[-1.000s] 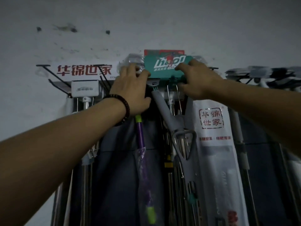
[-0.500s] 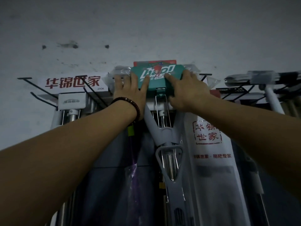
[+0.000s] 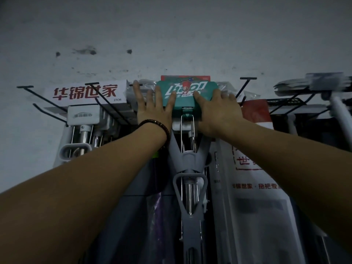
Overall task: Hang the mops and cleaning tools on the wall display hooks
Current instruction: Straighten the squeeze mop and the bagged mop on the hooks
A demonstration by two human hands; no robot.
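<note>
A teal-packaged mop head (image 3: 187, 92) sits at the top of the wall display, with its grey squeeze-mop frame and handle (image 3: 188, 164) hanging straight down below it. My left hand (image 3: 152, 111) lies flat against its left end, fingers spread over the clear wrap, thumb on the teal label. My right hand (image 3: 219, 111) covers its right end, thumb on the front and fingers curled over the edge. A red card (image 3: 185, 78) shows just behind the teal pack. The hook that carries the mop is hidden behind the pack and my hands.
Bare black wire hooks (image 3: 43, 100) jut from the wall at left; another hook (image 3: 245, 84) is at right. A white boxed mop head (image 3: 85, 94) hangs left, a white bagged mop (image 3: 253, 187) right, a purple-handled tool (image 3: 159, 206) behind my left arm. More mops (image 3: 323, 84) hang far right.
My view has moved closer and upward. The mop frame has swung from a slant to hanging straight. My left hand has flattened, with its fingers now spread.
</note>
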